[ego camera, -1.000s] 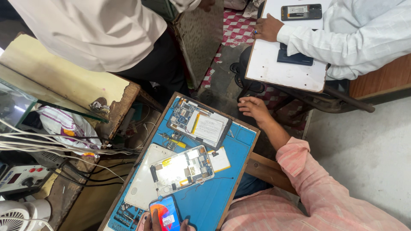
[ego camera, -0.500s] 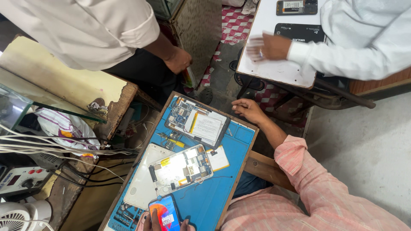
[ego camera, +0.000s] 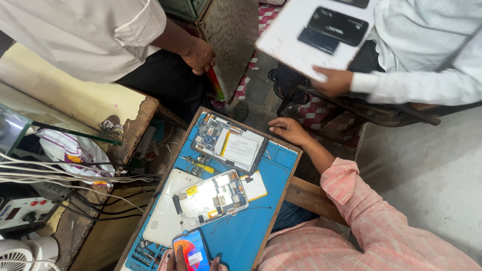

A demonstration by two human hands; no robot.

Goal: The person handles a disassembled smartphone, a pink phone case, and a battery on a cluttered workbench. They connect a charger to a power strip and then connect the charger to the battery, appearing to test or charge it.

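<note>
Phone: a smartphone (ego camera: 191, 251) with a lit orange-and-blue screen is sitting at the near edge of the blue work mat (ego camera: 261, 211), just below the opened tablets.
Left hand: the left hand (ego camera: 175, 262) is gripping that smartphone from underneath; only fingertips are showing, curling round both sides of it.
Right hand: the right hand (ego camera: 287, 130) is resting on the far corner of the mat, fingers loosely curled and holding nothing, just beside the far tablet.
Near tablet: an opened tablet (ego camera: 210, 198) is lying back-up with its board and shielding showing, partly overlapping a white back cover (ego camera: 163, 216).
Far tablet: a second opened tablet (ego camera: 228, 143) is lying towards the far end of the mat, its circuit board and a white panel exposed.
Tool: a yellow-handled tool (ego camera: 203, 166) is lying between the two tablets.
What has changed on the mat: hardly anything; over the last second both hands are staying where they were and neither tablet is shifting, so the work here looks to be pausing.
What has changed around it: the seated person in white is now gripping the edge of a white board (ego camera: 291, 45) with one hand (ego camera: 334, 80), dark phones (ego camera: 337, 25) lying on it, and the board is sitting closer in view than before.
Standing person: a hand (ego camera: 200, 54) is hanging beside a speckled cabinet, newly in sight.
Bench to the left: a bundle of cables (ego camera: 60, 173) is running over a grey instrument box (ego camera: 20, 213) and a white fan (ego camera: 22, 253).
</note>
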